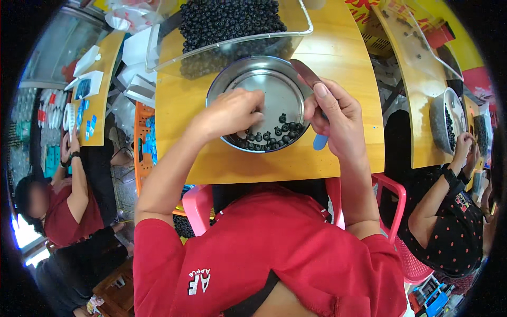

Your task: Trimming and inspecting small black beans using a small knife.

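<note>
Steel bowl [240, 79]: left hand [232, 111] pinches dark pieces [274, 138], right hand [335, 113] grips knife [311, 84]

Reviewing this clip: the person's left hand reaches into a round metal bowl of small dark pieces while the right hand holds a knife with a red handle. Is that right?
Not quite. In the head view the knife in the right hand has a light blue handle, not red. The rest holds: the left hand reaches into the round metal bowl of small dark pieces.
</note>
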`<state>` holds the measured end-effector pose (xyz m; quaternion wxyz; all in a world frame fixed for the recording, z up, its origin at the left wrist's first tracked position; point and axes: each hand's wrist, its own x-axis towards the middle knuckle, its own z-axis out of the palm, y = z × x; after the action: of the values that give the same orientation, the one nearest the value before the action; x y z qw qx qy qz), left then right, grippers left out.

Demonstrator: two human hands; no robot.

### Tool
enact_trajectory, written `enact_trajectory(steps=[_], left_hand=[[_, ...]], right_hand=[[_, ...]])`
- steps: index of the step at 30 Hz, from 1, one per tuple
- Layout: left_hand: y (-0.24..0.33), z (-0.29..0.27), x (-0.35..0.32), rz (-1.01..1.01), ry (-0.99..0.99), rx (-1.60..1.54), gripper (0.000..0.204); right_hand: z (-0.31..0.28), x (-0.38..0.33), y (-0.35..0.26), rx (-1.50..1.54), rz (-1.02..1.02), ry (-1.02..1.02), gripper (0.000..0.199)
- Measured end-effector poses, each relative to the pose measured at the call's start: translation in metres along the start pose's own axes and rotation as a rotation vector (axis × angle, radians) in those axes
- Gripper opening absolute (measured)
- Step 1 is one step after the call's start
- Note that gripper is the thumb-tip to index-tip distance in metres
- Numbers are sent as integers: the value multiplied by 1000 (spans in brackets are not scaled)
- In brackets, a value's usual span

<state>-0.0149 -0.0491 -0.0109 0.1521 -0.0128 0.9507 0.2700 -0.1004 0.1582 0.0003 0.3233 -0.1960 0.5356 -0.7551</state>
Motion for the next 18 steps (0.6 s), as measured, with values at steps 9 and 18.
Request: enact_trajectory(steps=[9, 18], left_hand=[[26, -11, -5, 214, 187, -1323, 23], [39, 0, -1, 308, 367, -1078, 21]], right_hand=[[16, 2, 8, 9, 51, 104, 30], [20, -2, 4, 196, 92, 81, 21]])
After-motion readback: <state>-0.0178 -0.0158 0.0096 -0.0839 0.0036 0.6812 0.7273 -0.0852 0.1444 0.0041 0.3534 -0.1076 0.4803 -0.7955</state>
